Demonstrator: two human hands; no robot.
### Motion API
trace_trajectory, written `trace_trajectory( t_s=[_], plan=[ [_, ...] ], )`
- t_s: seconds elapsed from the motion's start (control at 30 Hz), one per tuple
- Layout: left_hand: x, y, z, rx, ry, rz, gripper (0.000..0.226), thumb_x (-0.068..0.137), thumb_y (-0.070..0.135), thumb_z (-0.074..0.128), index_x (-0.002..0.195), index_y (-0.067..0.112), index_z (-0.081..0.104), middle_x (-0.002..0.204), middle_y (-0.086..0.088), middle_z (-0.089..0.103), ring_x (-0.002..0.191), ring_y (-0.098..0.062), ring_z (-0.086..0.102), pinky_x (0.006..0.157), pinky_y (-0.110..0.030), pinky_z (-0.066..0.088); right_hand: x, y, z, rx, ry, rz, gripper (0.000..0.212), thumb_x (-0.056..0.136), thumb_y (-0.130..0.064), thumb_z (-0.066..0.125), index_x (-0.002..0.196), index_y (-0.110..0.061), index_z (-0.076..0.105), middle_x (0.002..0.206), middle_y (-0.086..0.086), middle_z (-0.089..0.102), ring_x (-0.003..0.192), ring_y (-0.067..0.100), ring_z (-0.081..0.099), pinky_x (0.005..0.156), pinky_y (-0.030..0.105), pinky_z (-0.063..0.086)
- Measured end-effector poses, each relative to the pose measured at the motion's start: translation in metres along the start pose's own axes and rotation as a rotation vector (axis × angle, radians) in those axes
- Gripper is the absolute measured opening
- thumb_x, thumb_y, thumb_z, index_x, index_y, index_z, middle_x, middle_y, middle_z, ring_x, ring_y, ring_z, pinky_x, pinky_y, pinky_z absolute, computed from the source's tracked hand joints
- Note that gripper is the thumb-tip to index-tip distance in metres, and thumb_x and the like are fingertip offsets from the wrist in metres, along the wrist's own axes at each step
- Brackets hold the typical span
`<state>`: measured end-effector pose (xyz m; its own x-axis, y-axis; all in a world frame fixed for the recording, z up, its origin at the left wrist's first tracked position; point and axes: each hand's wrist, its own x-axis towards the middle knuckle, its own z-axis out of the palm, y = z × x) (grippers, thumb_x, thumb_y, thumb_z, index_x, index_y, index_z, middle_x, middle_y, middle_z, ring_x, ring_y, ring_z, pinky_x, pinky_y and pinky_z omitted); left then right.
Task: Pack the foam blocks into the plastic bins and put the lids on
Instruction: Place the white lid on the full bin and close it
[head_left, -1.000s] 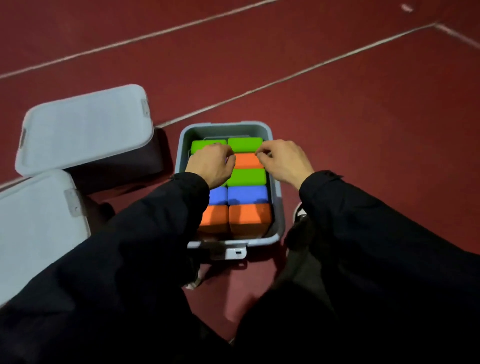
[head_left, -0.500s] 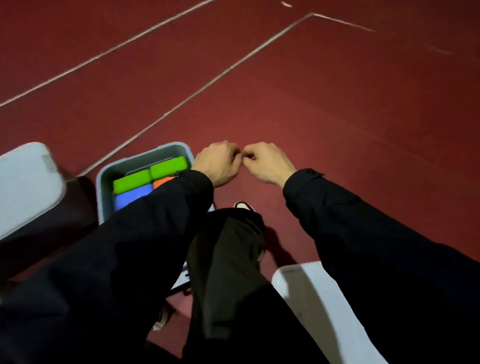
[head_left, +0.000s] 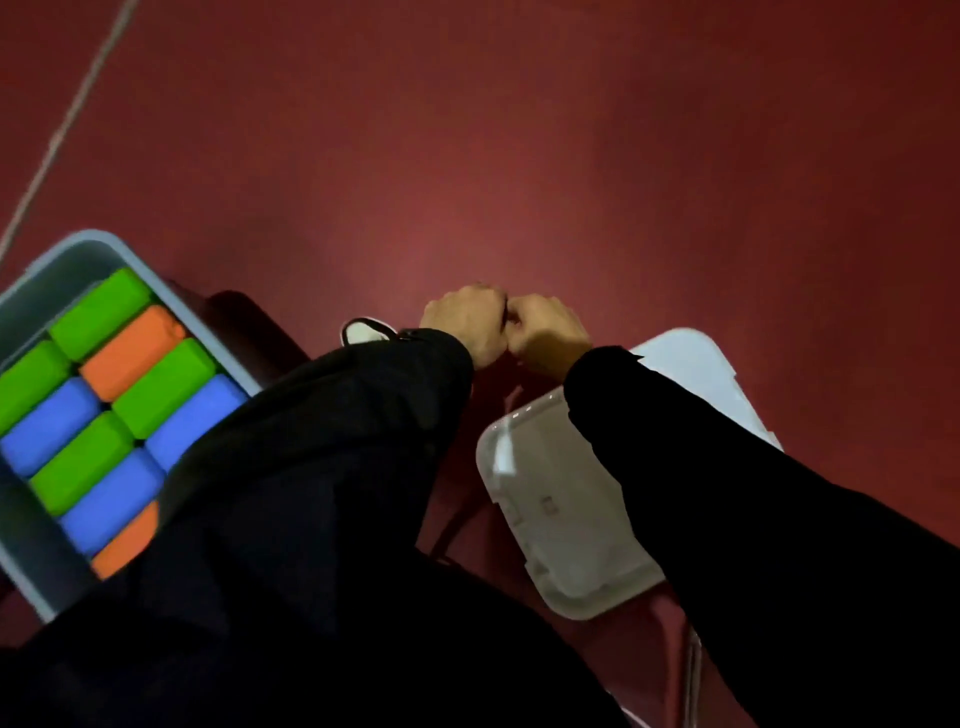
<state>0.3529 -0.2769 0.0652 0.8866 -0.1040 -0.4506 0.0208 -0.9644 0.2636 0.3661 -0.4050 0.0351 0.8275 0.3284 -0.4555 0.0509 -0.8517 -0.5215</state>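
Smooth rectangular foam blocks (head_left: 130, 358) — green, orange, blue — were packed in the grey plastic bin (head_left: 31, 561) at far left. A white moulded lid (head_left: 566, 525) lay below the right hand (head_left: 548, 332). Both hands, the left hand (head_left: 467, 319) included, were curled, knuckles touching; nothing held could be told.

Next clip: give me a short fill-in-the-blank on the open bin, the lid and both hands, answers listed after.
1. The grey plastic bin of foam blocks has no ____ on it.
2. The white plastic lid lies on the ____ floor.
3. The left hand and right hand are both ____ into fists, knuckles together.

Answers: lid; red; curled
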Motion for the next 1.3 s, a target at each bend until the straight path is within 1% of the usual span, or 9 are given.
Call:
trace_trajectory(
  t_s=[0.13,0.23,0.37,0.6,0.83,1.07,1.13,1.23,1.3],
  plan=[
    [0.018,0.001,0.06,-0.006,-0.154,0.027,0.03,0.098,0.032,0.045,0.122,0.018,0.057,0.121,-0.011,0.059,0.108,-0.037,0.061,0.08,-0.043,0.049,0.006,0.05,0.05,-0.012,-0.145,0.102,0.021,0.097,-0.026,0.051,0.105,-0.02,0.07,0.106,0.01,0.073,0.096,0.034,0.068,0.074,0.036,0.045],
    [0.02,-0.007,0.093,-0.049,-0.221,-0.009,0.048,0.1,0.046,0.035,0.144,0.026,0.04,0.137,-0.009,0.055,0.119,-0.035,0.058,0.093,-0.048,0.051,0.014,0.079,0.083,-0.019,-0.212,0.154,0.026,0.099,-0.03,0.046,0.114,-0.025,0.067,0.115,0.008,0.071,0.106,0.036,0.067,0.08,0.038,0.048],
    [0.028,-0.02,0.113,-0.04,-0.297,0.025,0.065,0.096,0.034,0.046,0.154,0.028,0.017,0.142,-0.01,0.048,0.119,-0.038,0.058,0.091,-0.051,0.052,0.029,0.107,0.123,-0.083,-0.272,0.144,0.033,0.099,-0.024,0.051,0.131,-0.022,0.06,0.131,0.007,0.061,0.119,0.035,0.062,0.09,0.041,0.048],
    [0.026,-0.041,0.137,-0.059,-0.383,0.024,0.076,0.096,0.028,0.048,0.157,0.033,0.003,0.149,-0.011,0.04,0.122,-0.038,0.056,0.09,-0.052,0.052,0.034,0.124,0.193,-0.169,-0.447,0.181,0.03,0.095,-0.007,0.053,0.124,-0.011,0.056,0.132,0.014,0.053,0.115,0.039,0.061,0.093,0.044,0.049],
    [0.024,-0.052,0.135,-0.137,-0.422,-0.017,0.078,0.092,0.024,0.05,0.159,0.029,0.01,0.153,-0.009,0.035,0.128,-0.038,0.052,0.098,-0.051,0.05,0.037,0.126,0.203,-0.455,-0.304,0.041,0.029,0.096,-0.006,0.05,0.121,-0.007,0.064,0.121,0.015,0.058,0.103,0.038,0.065,0.071,0.039,0.044],
    [-0.003,-0.028,0.094,-0.206,-0.37,-0.075,0.074,0.084,0.04,0.04,0.155,0.023,0.027,0.152,-0.009,0.038,0.134,-0.035,0.046,0.106,-0.05,0.043,0.025,0.098,0.13,-0.409,-0.131,0.192,0.034,0.096,-0.017,0.052,0.13,-0.016,0.054,0.124,0.015,0.055,0.1,0.041,0.067,0.07,0.039,0.043],
    [-0.01,-0.02,0.075,-0.21,-0.316,-0.072,0.07,0.088,0.025,0.049,0.154,0.025,0.027,0.151,-0.007,0.037,0.133,-0.034,0.046,0.104,-0.048,0.044,0.028,0.089,0.102,-0.357,-0.086,0.185,0.029,0.095,-0.015,0.053,0.122,-0.017,0.061,0.124,0.014,0.057,0.101,0.04,0.066,0.077,0.041,0.05],
    [-0.025,-0.015,0.039,-0.134,-0.222,-0.038,0.063,0.091,0.02,0.046,0.152,0.023,0.031,0.152,-0.007,0.036,0.132,-0.035,0.048,0.104,-0.051,0.044,0.029,0.055,0.064,-0.289,0.092,0.077,0.015,0.09,-0.029,0.061,0.093,-0.016,0.069,0.102,0.015,0.067,0.089,0.034,0.065,0.077,0.04,0.054],
    [-0.038,-0.014,0.015,-0.045,-0.15,0.004,0.052,0.095,0.026,0.04,0.147,0.022,0.037,0.146,-0.007,0.042,0.125,-0.036,0.053,0.099,-0.053,0.047,0.021,0.022,0.041,-0.075,0.096,0.163,0.059,0.09,-0.059,0.032,0.094,-0.014,0.071,0.114,0.021,0.066,0.104,0.036,0.063,0.088,0.043,0.049]
  ],
)
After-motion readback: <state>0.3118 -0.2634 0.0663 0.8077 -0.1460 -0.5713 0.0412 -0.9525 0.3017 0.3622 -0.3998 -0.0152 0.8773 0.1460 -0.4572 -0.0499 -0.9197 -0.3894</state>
